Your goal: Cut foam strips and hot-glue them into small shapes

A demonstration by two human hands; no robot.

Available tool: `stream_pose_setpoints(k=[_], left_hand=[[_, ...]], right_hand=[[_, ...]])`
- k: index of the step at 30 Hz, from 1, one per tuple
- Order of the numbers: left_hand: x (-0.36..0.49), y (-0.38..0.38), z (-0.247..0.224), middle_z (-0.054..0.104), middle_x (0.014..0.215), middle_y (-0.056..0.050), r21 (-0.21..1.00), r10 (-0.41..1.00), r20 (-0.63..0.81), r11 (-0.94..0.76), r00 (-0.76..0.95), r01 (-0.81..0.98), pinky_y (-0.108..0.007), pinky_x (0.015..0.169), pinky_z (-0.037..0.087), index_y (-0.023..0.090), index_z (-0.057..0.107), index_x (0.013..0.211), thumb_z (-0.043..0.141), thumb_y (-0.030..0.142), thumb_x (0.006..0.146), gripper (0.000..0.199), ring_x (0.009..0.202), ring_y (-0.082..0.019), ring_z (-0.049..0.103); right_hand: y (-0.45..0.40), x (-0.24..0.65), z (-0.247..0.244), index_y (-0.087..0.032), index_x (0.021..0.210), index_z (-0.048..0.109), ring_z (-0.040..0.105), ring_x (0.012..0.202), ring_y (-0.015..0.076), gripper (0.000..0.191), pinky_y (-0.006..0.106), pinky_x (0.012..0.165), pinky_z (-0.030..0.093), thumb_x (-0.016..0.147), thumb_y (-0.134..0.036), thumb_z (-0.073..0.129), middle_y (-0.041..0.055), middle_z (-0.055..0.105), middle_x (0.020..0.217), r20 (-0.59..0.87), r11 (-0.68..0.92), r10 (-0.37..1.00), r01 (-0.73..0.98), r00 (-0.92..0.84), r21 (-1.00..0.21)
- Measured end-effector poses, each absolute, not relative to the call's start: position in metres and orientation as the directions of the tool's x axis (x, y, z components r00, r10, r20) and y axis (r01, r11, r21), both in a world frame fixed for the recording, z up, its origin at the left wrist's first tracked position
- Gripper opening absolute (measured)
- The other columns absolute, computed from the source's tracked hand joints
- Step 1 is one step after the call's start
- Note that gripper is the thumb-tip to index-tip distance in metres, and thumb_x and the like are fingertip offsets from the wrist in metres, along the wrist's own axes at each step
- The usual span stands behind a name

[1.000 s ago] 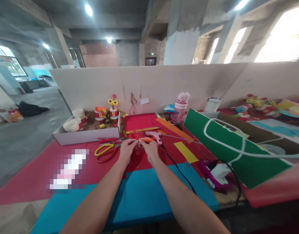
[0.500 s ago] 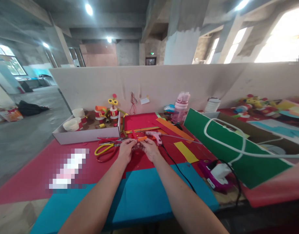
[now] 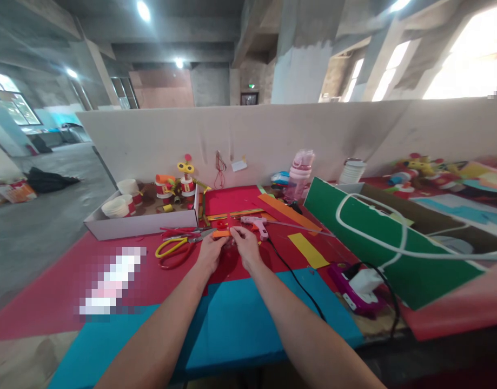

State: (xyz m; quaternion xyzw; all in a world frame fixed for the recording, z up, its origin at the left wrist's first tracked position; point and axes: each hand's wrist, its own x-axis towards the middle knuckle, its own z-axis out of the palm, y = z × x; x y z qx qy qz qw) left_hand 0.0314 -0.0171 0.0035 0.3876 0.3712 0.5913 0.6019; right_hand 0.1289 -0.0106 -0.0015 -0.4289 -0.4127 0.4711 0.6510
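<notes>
A small orange paper strip (image 3: 221,234) is between my two hands, above the red sheet. My left hand (image 3: 211,253) pinches it from the left. My right hand (image 3: 247,247) has its fingertips closed at the strip's right end; a thin red strip (image 3: 228,219) rises close by. Just beyond my right hand lies a pink glue gun (image 3: 256,225) with a black cord. Beside my left hand are scissors with yellow and red handles (image 3: 171,248) and some red-handled tools (image 3: 179,232). Small details between my fingertips are hard to make out.
A shallow box (image 3: 143,224) with paper cups and a cup figure (image 3: 187,183) stands left. An orange strip (image 3: 291,213), a yellow strip (image 3: 308,250), a pink bottle (image 3: 300,175), a purple power strip (image 3: 359,292) and a green-sided box (image 3: 373,243) lie right. A blue board (image 3: 248,319) is in front.
The orange paper strip has shifted left and now sits more at my left fingertips. My right fingertips have moved to its right end. The view has shifted slightly.
</notes>
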Motion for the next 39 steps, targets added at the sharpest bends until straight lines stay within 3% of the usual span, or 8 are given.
stream_pose_setpoints(k=[4,10,15,26,33,39], left_hand=[[0.039,-0.022,0.006,0.065,0.067,-0.003,0.901,0.986,0.013,0.06,0.164,-0.43,-0.023,0.056,0.044,0.012,0.067,0.08,0.081,0.031,0.057,0.034,0.057,-0.011,0.057],[0.032,-0.018,0.004,0.062,0.059,0.0,0.902,0.999,0.016,-0.029,-0.035,-0.431,-0.023,0.051,0.041,0.013,0.065,0.072,0.08,0.035,0.055,0.032,0.051,-0.01,0.053],[0.025,-0.014,0.006,0.063,0.058,-0.001,0.913,0.998,0.022,-0.044,-0.059,-0.405,-0.023,0.053,0.04,0.012,0.066,0.069,0.08,0.032,0.054,0.029,0.052,-0.01,0.054],[0.02,-0.01,-0.005,0.065,0.064,-0.003,0.968,0.988,0.133,-0.146,-0.077,-0.206,-0.025,0.056,0.044,0.013,0.068,0.073,0.075,0.036,0.062,0.027,0.056,-0.014,0.056],[0.018,-0.011,0.002,0.065,0.065,-0.002,0.964,0.954,0.266,-0.263,-0.139,0.039,-0.025,0.063,0.043,0.015,0.069,0.067,0.072,0.03,0.064,0.016,0.063,-0.014,0.056],[0.018,-0.009,0.002,0.064,0.065,-0.002,0.955,0.946,0.294,-0.284,-0.139,0.087,-0.024,0.063,0.042,0.016,0.066,0.064,0.072,0.03,0.062,0.015,0.064,-0.014,0.055]], right_hand=[[-0.011,0.131,-0.001,-0.019,0.078,0.064,0.054,0.052,0.0134,0.026,0.024,0.048,0.043,0.069,-0.044,0.061,-0.0014,0.063,0.062,0.131,0.203,0.951,-0.244,0.28,-0.948],[-0.01,0.132,-0.002,-0.019,0.076,0.066,0.057,0.056,0.0144,0.021,0.026,0.056,0.047,0.068,-0.039,0.064,-0.0007,0.064,0.062,0.221,0.249,0.961,-0.168,0.169,-0.954],[-0.005,0.134,-0.003,-0.018,0.081,0.066,0.06,0.061,0.0141,0.03,0.029,0.066,0.051,0.057,-0.034,0.072,-0.0008,0.066,0.068,0.139,0.149,0.989,-0.313,0.056,-0.938],[-0.004,0.139,-0.001,-0.016,0.069,0.063,0.054,0.051,0.0111,0.026,0.026,0.058,0.048,0.053,-0.033,0.077,-0.004,0.06,0.054,0.051,0.07,0.996,-0.328,0.067,-0.942],[-0.005,0.142,0.0,-0.016,0.067,0.063,0.057,0.052,0.0123,0.028,0.028,0.058,0.049,0.05,-0.031,0.08,-0.0027,0.061,0.057,0.004,0.017,0.999,-0.326,0.042,-0.945],[-0.003,0.14,-0.003,-0.017,0.064,0.06,0.053,0.045,0.0098,0.025,0.024,0.053,0.046,0.054,-0.029,0.079,-0.005,0.058,0.048,-0.008,0.004,0.999,-0.271,0.046,-0.963]])
